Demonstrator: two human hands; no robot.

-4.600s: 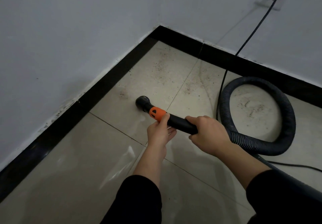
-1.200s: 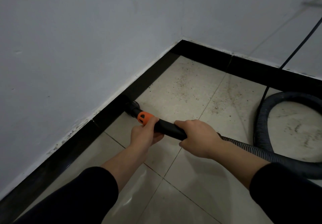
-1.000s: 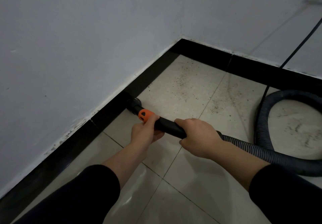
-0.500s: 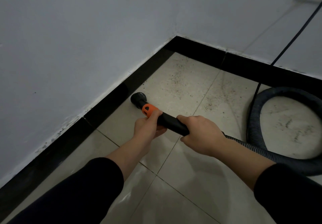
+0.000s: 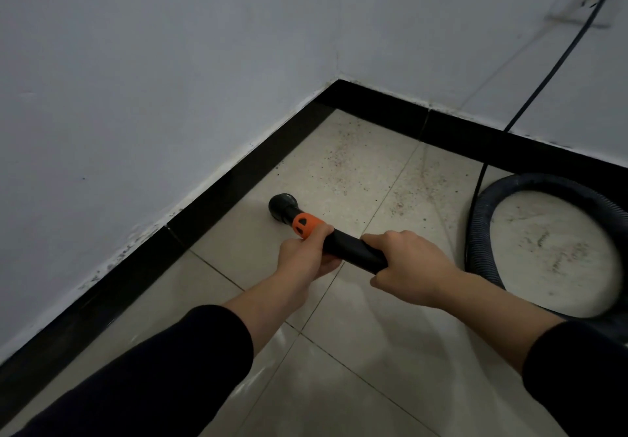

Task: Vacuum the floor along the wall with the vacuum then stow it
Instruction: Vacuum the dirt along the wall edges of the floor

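Centre frame: wand (image 5: 353, 249) gripped two-handed. Left hand (image 5: 303, 255) wraps it just behind the orange collar (image 5: 304, 224); right hand (image 5: 409, 264) curls round it further back. Nozzle (image 5: 281, 206) on the floor (image 5: 356, 362), near the baseboard (image 5: 217, 195), not touching. Hose (image 5: 482, 219) coils at right.

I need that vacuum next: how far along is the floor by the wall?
Partway. The near tiles look free of specks. The left hand and right hand grip the wand, its nozzle on the floor beside the skirting. Remaining: grit toward the corner, then stowing: the hose lies coiled, the cord plugged in.
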